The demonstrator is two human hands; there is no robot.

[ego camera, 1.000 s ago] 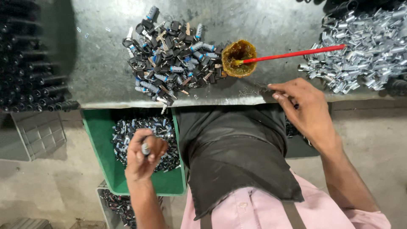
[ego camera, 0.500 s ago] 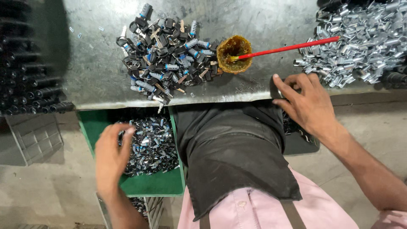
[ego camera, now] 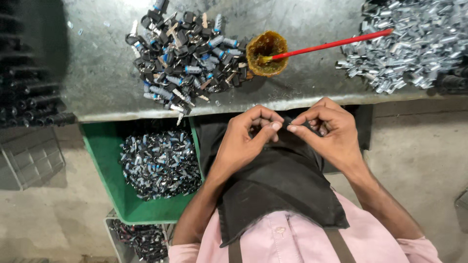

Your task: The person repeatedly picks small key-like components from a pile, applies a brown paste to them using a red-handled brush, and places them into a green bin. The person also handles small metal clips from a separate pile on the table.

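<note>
Both the left hand (ego camera: 246,139) and right hand (ego camera: 324,129) pinch a hidden small part over the black apron (ego camera: 282,190); a loose pinch could drop it.

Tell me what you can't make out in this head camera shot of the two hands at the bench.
- Whatever the left hand and right hand pinch: hidden by fingertips, too small.
- Silver parts pile: cut off by the top and right edges.
- Lower crate: mostly hidden under the green bin.
- Dark tubes at left: lost in shadow.
</note>
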